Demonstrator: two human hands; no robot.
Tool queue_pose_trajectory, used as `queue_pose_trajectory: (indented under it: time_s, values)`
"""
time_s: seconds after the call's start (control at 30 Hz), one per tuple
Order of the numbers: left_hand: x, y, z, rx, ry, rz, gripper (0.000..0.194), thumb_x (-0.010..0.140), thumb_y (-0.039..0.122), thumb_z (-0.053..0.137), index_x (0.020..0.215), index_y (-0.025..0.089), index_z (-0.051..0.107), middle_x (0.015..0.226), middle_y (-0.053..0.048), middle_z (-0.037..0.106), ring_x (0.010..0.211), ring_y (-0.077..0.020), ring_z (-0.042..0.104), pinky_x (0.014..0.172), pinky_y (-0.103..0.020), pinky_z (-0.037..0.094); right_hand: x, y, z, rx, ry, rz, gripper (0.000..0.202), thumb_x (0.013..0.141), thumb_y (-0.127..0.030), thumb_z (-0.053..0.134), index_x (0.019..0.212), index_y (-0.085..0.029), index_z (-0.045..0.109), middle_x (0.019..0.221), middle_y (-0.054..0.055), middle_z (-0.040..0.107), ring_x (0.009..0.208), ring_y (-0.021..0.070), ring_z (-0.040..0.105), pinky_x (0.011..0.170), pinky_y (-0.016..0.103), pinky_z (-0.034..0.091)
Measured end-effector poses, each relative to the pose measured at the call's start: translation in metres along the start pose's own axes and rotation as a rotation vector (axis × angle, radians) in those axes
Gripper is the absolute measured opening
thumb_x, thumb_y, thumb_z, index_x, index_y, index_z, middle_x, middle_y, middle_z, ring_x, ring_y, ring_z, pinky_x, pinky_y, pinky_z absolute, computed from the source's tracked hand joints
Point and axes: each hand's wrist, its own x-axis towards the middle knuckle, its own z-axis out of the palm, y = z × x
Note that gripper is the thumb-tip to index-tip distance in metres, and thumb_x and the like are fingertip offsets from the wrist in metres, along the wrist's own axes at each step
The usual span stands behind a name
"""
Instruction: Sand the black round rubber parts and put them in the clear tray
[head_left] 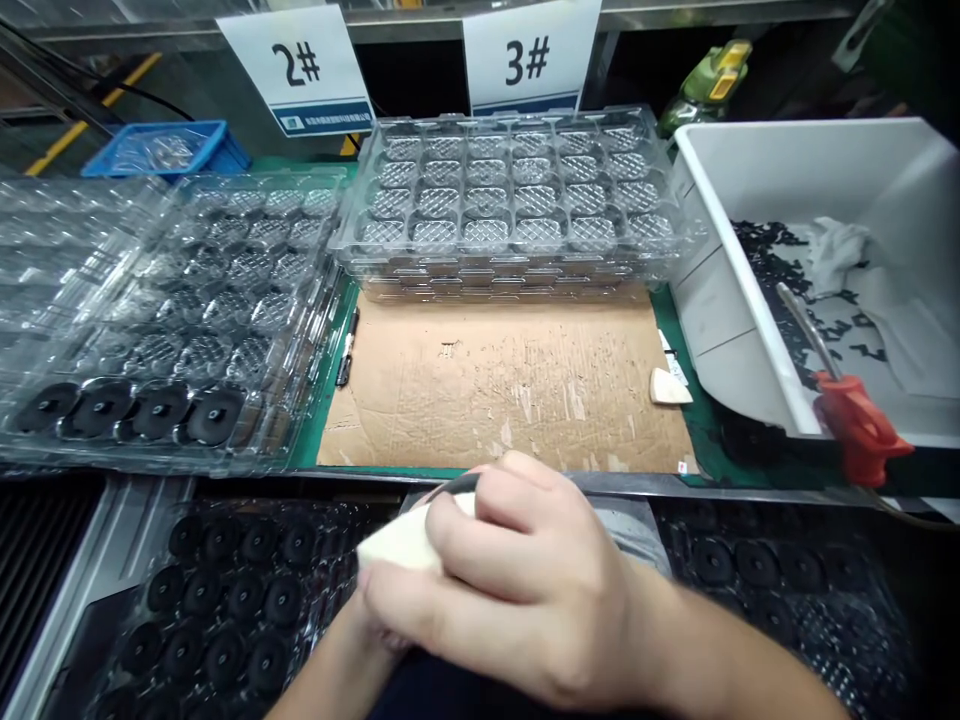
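My right hand (525, 580) is closed around a cream-coloured sponge-like pad (401, 540), pressing it from above. Under it lies my left hand (386, 625), mostly hidden, with only its wrist and a little of the hand showing. A dark curved edge (457, 486) shows between the hands, looking like the rim of a black rounded part; the rest of that part is covered. Both hands are together in front of the bench edge, nearer to me than the cardboard sheet (480, 390). A second cream pad (667, 387) lies at the cardboard's right side.
Clear blister trays (510, 240) are stacked behind the cardboard. The left tray (202, 300) holds black rounded parts (214, 413) in its front row. Lower trays (225, 590) hold more. A red-handled tool (859, 420) leans on the white bin (720, 270); a black marker (347, 350) lies left.
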Motion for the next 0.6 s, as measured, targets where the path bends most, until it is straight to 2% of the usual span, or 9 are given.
queue_pose_trajectory:
  time_s: [0.03, 0.1, 0.2, 0.23, 0.3, 0.37, 0.43, 0.5, 0.6]
  values:
    - [0.000, -0.001, 0.000, 0.001, -0.013, -0.005, 0.014, 0.073, 0.031, 0.068, 0.084, 0.022, 0.070, 0.082, 0.001, 0.070, 0.078, -0.0185, 0.067, 0.067, -0.026, 0.057, -0.001, 0.006, 0.001, 0.103, 0.005, -0.008, 0.022, 0.091, -0.022, 0.045, 0.098, -0.024, 0.066, 0.076, -0.001, 0.065, 0.064, 0.0117, 0.048, 0.059, 0.029, 0.034]
    - [0.001, -0.002, -0.002, -0.032, -0.042, -0.039, 0.022, 0.072, 0.033, 0.069, 0.090, 0.020, 0.070, 0.092, -0.002, 0.072, 0.084, -0.0206, 0.068, 0.072, -0.027, 0.057, -0.008, 0.025, 0.006, 0.235, 0.050, 0.172, 0.025, 0.091, -0.019, 0.044, 0.106, -0.025, 0.063, 0.088, -0.001, 0.067, 0.076, 0.0114, 0.055, 0.068, 0.027, 0.041]
    - [0.002, -0.001, -0.007, -0.162, -0.061, -0.076, 0.038, 0.070, 0.041, 0.068, 0.102, 0.020, 0.067, 0.109, -0.007, 0.068, 0.096, -0.0250, 0.065, 0.083, -0.030, 0.054, -0.033, 0.059, 0.023, 0.163, 0.121, 0.549, 0.027, 0.088, -0.017, 0.048, 0.110, -0.026, 0.062, 0.095, 0.001, 0.067, 0.087, 0.0142, 0.058, 0.076, 0.029, 0.045]
    - [0.003, -0.001, -0.009, -0.207, -0.055, -0.082, 0.039, 0.071, 0.041, 0.065, 0.104, 0.020, 0.066, 0.111, -0.008, 0.067, 0.100, -0.0259, 0.063, 0.085, -0.030, 0.053, -0.045, 0.068, 0.031, 0.127, 0.113, 0.619, 0.027, 0.088, -0.018, 0.049, 0.110, -0.026, 0.062, 0.094, 0.001, 0.067, 0.087, 0.0151, 0.058, 0.077, 0.030, 0.045]
    - [0.005, 0.001, -0.012, -0.257, -0.032, -0.089, 0.036, 0.074, 0.038, 0.063, 0.105, 0.020, 0.066, 0.113, -0.008, 0.066, 0.103, -0.0265, 0.062, 0.087, -0.030, 0.052, -0.068, 0.078, 0.049, 0.111, 0.063, 0.662, 0.026, 0.087, -0.018, 0.049, 0.107, -0.026, 0.064, 0.091, 0.002, 0.068, 0.082, 0.0162, 0.059, 0.075, 0.032, 0.046]
    - [0.007, 0.003, -0.014, -0.270, -0.001, -0.088, 0.033, 0.075, 0.035, 0.063, 0.104, 0.019, 0.066, 0.114, -0.008, 0.066, 0.104, -0.0270, 0.061, 0.087, -0.031, 0.052, -0.085, 0.079, 0.064, 0.123, 0.026, 0.660, 0.026, 0.086, -0.017, 0.048, 0.104, -0.025, 0.066, 0.087, 0.002, 0.069, 0.079, 0.0169, 0.059, 0.073, 0.033, 0.047]
    - [0.009, 0.004, -0.014, -0.266, 0.017, -0.079, 0.034, 0.075, 0.033, 0.064, 0.106, 0.019, 0.065, 0.113, -0.008, 0.066, 0.105, -0.0275, 0.061, 0.089, -0.031, 0.051, -0.089, 0.074, 0.068, 0.124, 0.008, 0.669, 0.025, 0.085, -0.017, 0.049, 0.101, -0.025, 0.067, 0.081, 0.002, 0.068, 0.076, 0.0173, 0.059, 0.071, 0.033, 0.047]
    - [0.010, 0.003, -0.013, -0.245, 0.022, -0.055, 0.041, 0.072, 0.034, 0.066, 0.110, 0.019, 0.063, 0.114, -0.008, 0.066, 0.107, -0.0281, 0.059, 0.091, -0.033, 0.050, -0.077, 0.063, 0.059, 0.114, 0.027, 0.705, 0.025, 0.086, -0.019, 0.049, 0.104, -0.025, 0.066, 0.079, 0.002, 0.067, 0.074, 0.0163, 0.058, 0.069, 0.031, 0.047]
    - [0.013, -0.001, -0.013, -0.174, 0.034, 0.028, 0.048, 0.070, 0.032, 0.070, 0.116, 0.022, 0.058, 0.113, -0.006, 0.066, 0.107, -0.0249, 0.060, 0.092, -0.033, 0.049, -0.043, 0.035, 0.034, 0.140, 0.163, 0.712, 0.027, 0.089, -0.022, 0.047, 0.114, -0.023, 0.059, 0.093, 0.002, 0.065, 0.077, 0.0134, 0.058, 0.071, 0.027, 0.047]
